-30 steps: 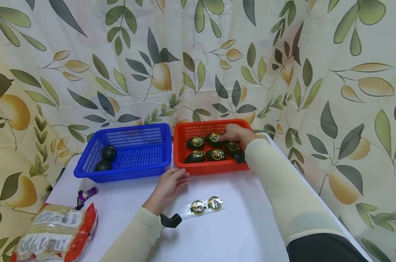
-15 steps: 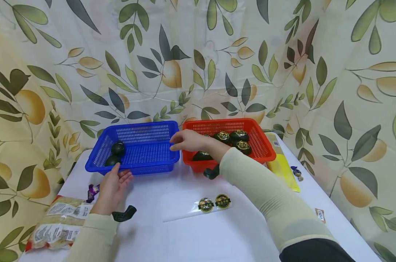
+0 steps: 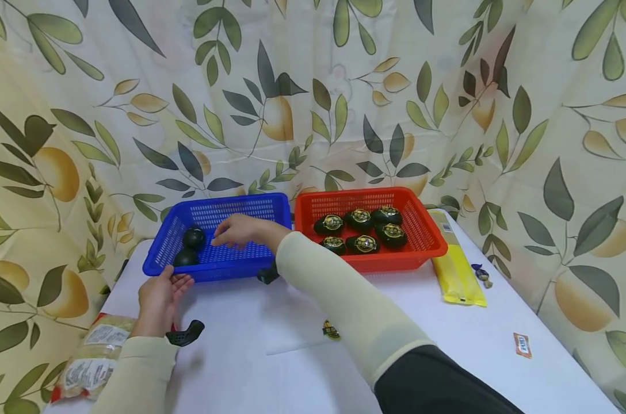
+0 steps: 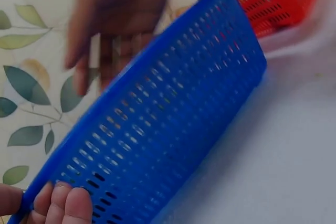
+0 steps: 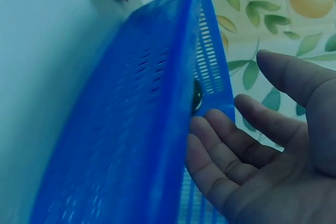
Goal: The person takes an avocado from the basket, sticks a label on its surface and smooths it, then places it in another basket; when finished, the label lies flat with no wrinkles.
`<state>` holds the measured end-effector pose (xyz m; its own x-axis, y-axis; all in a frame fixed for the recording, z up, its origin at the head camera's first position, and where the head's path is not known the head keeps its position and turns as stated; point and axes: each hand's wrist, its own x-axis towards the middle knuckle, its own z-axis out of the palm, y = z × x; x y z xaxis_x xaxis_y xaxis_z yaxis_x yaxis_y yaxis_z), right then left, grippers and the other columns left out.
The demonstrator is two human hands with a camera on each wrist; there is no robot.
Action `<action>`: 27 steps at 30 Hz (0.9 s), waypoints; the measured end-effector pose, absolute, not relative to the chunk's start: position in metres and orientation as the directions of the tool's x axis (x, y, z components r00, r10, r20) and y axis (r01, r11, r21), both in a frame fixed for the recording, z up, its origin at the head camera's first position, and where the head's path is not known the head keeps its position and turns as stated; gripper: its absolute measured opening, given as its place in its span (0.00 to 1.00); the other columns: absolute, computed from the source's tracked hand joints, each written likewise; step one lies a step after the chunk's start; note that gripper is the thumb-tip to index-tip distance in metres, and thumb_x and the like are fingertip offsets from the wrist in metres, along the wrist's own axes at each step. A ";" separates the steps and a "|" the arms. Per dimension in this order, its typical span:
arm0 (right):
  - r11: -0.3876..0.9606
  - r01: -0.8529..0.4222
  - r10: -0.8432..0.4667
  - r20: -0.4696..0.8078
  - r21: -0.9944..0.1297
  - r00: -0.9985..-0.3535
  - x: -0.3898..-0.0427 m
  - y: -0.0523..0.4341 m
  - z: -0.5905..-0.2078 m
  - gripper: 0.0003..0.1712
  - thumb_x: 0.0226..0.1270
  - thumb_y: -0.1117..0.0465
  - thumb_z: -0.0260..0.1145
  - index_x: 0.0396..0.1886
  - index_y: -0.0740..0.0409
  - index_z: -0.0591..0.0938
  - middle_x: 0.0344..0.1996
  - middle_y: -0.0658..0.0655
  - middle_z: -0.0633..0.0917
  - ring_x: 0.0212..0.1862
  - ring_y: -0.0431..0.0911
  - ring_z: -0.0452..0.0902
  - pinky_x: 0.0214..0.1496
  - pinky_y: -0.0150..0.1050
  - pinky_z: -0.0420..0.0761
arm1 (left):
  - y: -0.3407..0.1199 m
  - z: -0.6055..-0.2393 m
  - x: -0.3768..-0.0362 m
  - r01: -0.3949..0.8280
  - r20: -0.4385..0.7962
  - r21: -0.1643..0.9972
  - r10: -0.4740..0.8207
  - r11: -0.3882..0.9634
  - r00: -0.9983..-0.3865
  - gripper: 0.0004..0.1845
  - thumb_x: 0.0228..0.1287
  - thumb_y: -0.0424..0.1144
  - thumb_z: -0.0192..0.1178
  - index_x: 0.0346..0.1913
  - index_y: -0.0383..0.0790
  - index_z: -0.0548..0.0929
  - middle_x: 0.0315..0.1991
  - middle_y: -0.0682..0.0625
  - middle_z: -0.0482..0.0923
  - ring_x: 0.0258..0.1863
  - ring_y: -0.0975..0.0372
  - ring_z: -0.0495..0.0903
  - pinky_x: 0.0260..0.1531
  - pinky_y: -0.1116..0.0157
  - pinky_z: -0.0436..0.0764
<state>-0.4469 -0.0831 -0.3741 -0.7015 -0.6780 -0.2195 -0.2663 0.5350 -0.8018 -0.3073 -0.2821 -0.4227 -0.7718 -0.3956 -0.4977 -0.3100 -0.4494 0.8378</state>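
Observation:
A blue basket (image 3: 230, 253) stands on the white table with two dark avocados (image 3: 194, 237) in its left end. My right hand (image 3: 235, 230) hovers over the basket just right of them, fingers straight and palm (image 5: 262, 171) bare. My left hand (image 3: 160, 287) holds the basket's front left corner, with its fingers (image 4: 60, 205) on the outer wall (image 4: 173, 129) and the thumb at the rim. A red basket (image 3: 427, 241) to the right holds several dark avocados (image 3: 362, 230) with gold stickers.
A sticker sheet (image 3: 331, 330) lies mid-table, mostly hidden by my right arm. A yellow packet (image 3: 455, 270), a wrapped sweet (image 3: 481, 273) and a small sachet (image 3: 522, 345) lie at the right. A bag of food (image 3: 85, 362) sits at the front left corner. A leaf-print curtain backs the table.
My right hand left the red basket and crossed left over the blue basket. My left hand slid left along the table to the blue basket's front left corner.

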 end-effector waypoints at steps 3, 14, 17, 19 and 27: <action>0.510 -0.229 -0.661 -0.207 -0.829 -0.721 -0.460 -0.111 -0.377 0.24 0.74 0.51 0.70 0.61 0.59 0.81 0.59 0.63 0.84 0.59 0.57 0.82 0.62 0.52 0.84 | -0.283 -0.424 -0.308 -0.320 -0.504 0.835 -0.392 -0.448 -0.770 0.12 0.83 0.48 0.47 0.55 0.45 0.70 0.33 0.51 0.83 0.41 0.62 0.89 0.52 0.65 0.86; 0.663 -0.416 -0.580 -0.075 -0.622 -0.811 -0.494 -0.181 -0.384 0.21 0.74 0.47 0.67 0.61 0.51 0.86 0.54 0.48 0.87 0.53 0.43 0.84 0.54 0.31 0.83 | -0.286 -0.432 -0.292 -0.325 -0.547 0.801 -0.394 -0.503 -0.738 0.13 0.83 0.49 0.49 0.59 0.47 0.70 0.34 0.53 0.84 0.44 0.63 0.89 0.53 0.67 0.85; 0.692 -0.469 -0.573 -0.023 -0.549 -0.819 -0.502 -0.185 -0.386 0.22 0.75 0.48 0.66 0.63 0.50 0.85 0.61 0.46 0.85 0.62 0.41 0.80 0.63 0.29 0.78 | -0.284 -0.432 -0.295 -0.310 -0.526 0.819 -0.419 -0.483 -0.740 0.13 0.83 0.49 0.49 0.59 0.46 0.70 0.34 0.53 0.84 0.45 0.63 0.89 0.53 0.67 0.85; 0.705 -0.495 -0.591 -0.035 -0.508 -0.806 -0.506 -0.185 -0.387 0.22 0.76 0.49 0.65 0.65 0.50 0.84 0.64 0.46 0.84 0.67 0.41 0.77 0.68 0.30 0.74 | -0.282 -0.432 -0.298 -0.311 -0.525 0.822 -0.425 -0.477 -0.737 0.13 0.83 0.49 0.49 0.59 0.46 0.70 0.34 0.53 0.84 0.45 0.62 0.89 0.53 0.67 0.85; 0.769 -0.518 -0.633 -0.342 -0.374 -0.694 -0.511 -0.193 -0.387 0.36 0.74 0.39 0.66 0.77 0.39 0.71 0.77 0.41 0.70 0.78 0.39 0.62 0.81 0.36 0.61 | -0.279 -0.430 -0.310 -0.328 -0.496 0.856 -0.456 -0.399 -0.739 0.13 0.83 0.49 0.49 0.57 0.46 0.70 0.33 0.53 0.84 0.44 0.62 0.89 0.54 0.65 0.85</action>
<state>-0.5112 -0.1932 -0.3873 -0.6942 -0.6335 -0.3418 -0.5179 0.7694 -0.3740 -0.3096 -0.2793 -0.4300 -0.7386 -0.4563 -0.4962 -0.3282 -0.3995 0.8560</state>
